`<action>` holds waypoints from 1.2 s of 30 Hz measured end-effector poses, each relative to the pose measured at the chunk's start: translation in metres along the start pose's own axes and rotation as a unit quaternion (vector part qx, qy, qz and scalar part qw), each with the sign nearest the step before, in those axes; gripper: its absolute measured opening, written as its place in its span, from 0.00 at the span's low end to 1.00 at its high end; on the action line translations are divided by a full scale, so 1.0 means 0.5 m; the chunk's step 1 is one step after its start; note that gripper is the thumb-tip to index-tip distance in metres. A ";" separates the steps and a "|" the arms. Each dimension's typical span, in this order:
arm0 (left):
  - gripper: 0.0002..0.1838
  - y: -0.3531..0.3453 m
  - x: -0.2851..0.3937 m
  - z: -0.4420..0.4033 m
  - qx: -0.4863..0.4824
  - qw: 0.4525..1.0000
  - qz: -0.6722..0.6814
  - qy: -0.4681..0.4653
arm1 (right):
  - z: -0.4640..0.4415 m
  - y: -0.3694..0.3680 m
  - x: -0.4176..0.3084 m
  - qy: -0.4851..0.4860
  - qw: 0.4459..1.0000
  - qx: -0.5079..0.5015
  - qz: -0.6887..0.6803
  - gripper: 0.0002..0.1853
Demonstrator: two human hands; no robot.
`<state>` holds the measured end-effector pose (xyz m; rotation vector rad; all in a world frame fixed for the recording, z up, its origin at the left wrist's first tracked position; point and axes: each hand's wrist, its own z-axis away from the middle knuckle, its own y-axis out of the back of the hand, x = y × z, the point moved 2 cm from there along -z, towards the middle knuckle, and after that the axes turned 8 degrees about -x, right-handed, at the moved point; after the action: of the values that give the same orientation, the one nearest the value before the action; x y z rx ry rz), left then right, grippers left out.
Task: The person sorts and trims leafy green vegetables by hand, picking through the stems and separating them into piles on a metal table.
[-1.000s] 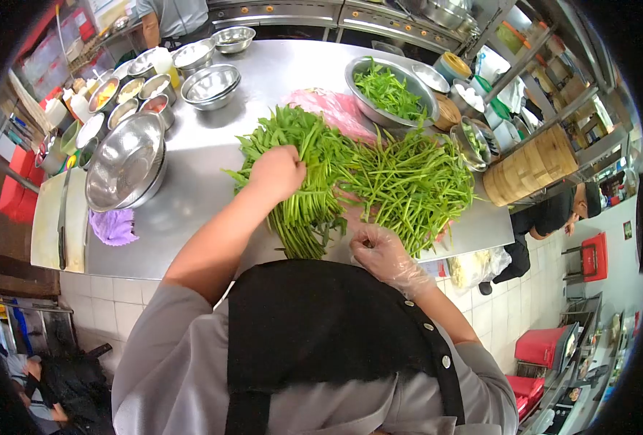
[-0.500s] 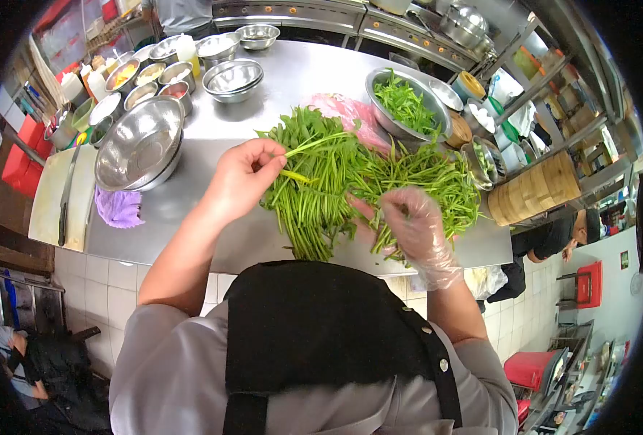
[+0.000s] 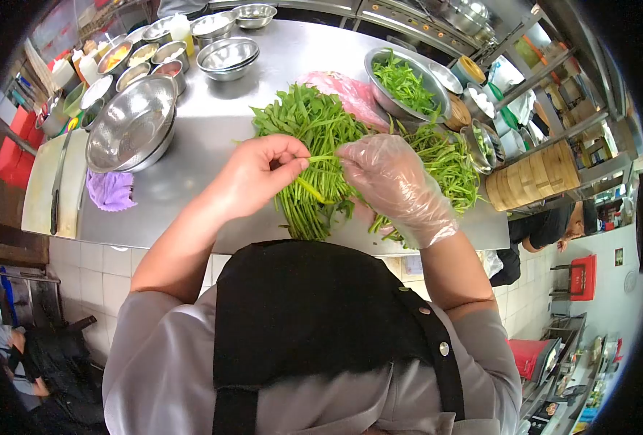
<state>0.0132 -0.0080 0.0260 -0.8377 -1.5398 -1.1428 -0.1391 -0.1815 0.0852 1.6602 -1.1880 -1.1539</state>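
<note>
Over the table, my bare left hand (image 3: 256, 177) pinches a green leafy-vegetable stem (image 3: 323, 158) between thumb and fingers. My right hand (image 3: 399, 185), in a clear plastic glove, closes on the stem's other end; its fingertips are partly hidden. Below the hands lies a bunch of long-stemmed greens (image 3: 301, 119), with a yellowish stalk (image 3: 310, 191) on it. To the right, a second heap of greens (image 3: 448, 163) is partly covered by my right hand. Behind them, a steel bowl (image 3: 371, 72) holds loose green leaves (image 3: 402, 85), beside a pink plastic bag (image 3: 350, 96).
At left stand a steel colander (image 3: 129, 127), a purple leaf (image 3: 110, 191) and a knife (image 3: 57, 188) on a cutting board (image 3: 37, 192). Bowls of ingredients (image 3: 115, 58) crowd the back left. Bamboo steamers (image 3: 531, 177) stand at right. Other people (image 3: 53, 355) are in the background.
My right hand has risen leftward from the right heap to the stem and taken hold of its end. My left hand has shifted slightly right with the stem. The camera view has shifted.
</note>
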 end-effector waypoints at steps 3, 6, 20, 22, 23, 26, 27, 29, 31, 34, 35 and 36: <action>0.06 0.000 -0.001 0.001 -0.019 0.999 -0.044 0.022 | 0.001 -0.005 0.004 -0.024 0.999 0.021 -0.009 0.04; 0.07 -0.012 -0.007 -0.002 -0.024 0.998 -0.057 0.025 | 0.019 -0.044 0.038 -0.104 0.968 0.111 -0.199 0.02; 0.11 -0.138 -0.071 -0.005 -0.151 0.969 -0.191 -0.044 | 0.116 -0.120 0.006 -0.113 0.975 -0.057 -0.185 0.03; 0.11 -0.142 -0.070 -0.009 -0.136 0.968 -0.207 -0.032 | 0.127 -0.133 -0.010 -0.102 0.983 -0.094 -0.122 0.05; 0.11 -0.140 -0.071 -0.010 -0.139 0.966 -0.218 -0.027 | 0.131 -0.137 -0.015 -0.110 0.982 -0.094 -0.119 0.06; 0.10 -0.143 -0.083 -0.010 -0.150 0.957 -0.243 -0.044 | 0.136 -0.151 -0.019 -0.102 0.987 -0.062 -0.105 0.06; 0.10 -0.146 -0.085 -0.012 -0.156 0.954 -0.249 -0.059 | 0.137 -0.150 -0.015 -0.090 0.989 -0.058 -0.101 0.06; 0.09 -0.149 -0.083 -0.013 -0.137 0.961 -0.225 -0.087 | 0.143 -0.155 -0.002 -0.118 0.977 -0.042 -0.173 0.05; 0.08 -0.155 -0.074 -0.018 -0.122 0.965 -0.210 -0.102 | 0.153 -0.189 0.015 -0.196 0.927 -0.012 -0.321 0.03; 0.08 -0.156 -0.054 -0.022 -0.110 0.968 -0.200 -0.100 | 0.180 -0.220 0.027 -0.312 0.748 0.041 -0.585 0.02; 0.08 -0.157 -0.054 -0.024 -0.111 0.969 -0.193 -0.102 | 0.185 -0.224 0.032 -0.382 0.691 0.045 -0.612 0.03; 0.08 -0.158 -0.053 -0.027 -0.112 0.970 -0.188 -0.103 | 0.195 -0.219 0.044 -0.400 0.670 0.072 -0.621 0.03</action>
<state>-0.0480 -0.0445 -0.0188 -0.8575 -1.8161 -1.5680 -0.2003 -0.1816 -0.0497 2.1720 -0.3604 -2.9211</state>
